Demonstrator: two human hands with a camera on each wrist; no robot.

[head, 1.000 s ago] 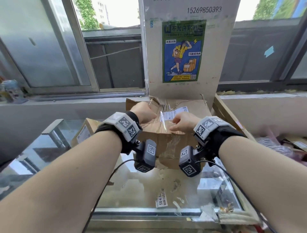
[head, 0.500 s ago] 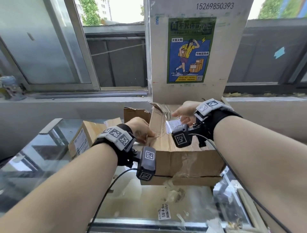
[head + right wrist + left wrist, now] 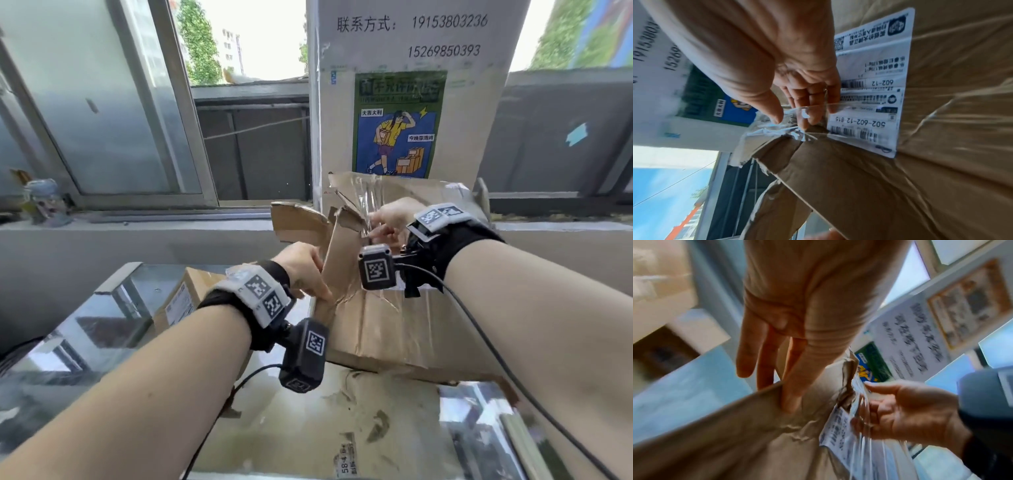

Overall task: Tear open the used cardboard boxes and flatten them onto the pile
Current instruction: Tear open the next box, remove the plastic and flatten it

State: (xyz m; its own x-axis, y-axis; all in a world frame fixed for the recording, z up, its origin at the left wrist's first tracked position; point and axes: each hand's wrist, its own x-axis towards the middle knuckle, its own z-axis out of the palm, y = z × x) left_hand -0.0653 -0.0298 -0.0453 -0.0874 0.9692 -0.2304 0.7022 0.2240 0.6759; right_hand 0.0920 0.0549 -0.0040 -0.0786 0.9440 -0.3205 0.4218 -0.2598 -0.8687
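Creased brown cardboard box point(image 3: 394, 318), wrapped in glossy clear tape point(image 3: 797, 113), stands on the glass counter point(image 3: 85, 342). Left hand point(image 3: 301, 270) grips its left panel edge, thumb in front, fingers behind. Right hand point(image 3: 390, 222), raised higher, pinches the torn tape beside the white shipping label point(image 3: 875, 91).

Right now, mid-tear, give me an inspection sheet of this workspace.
Surface: glass counter, smeared, with a stuck label.
Job's things: cardboard box tilted up, clear tape peeling, shipping label on it.
Clutter: smaller box to the left.
Hands: left hand grips the box's left edge; right hand pinches the tape.
Cables: black cable along the right forearm.
Surroundings: pillar with poster, open window.
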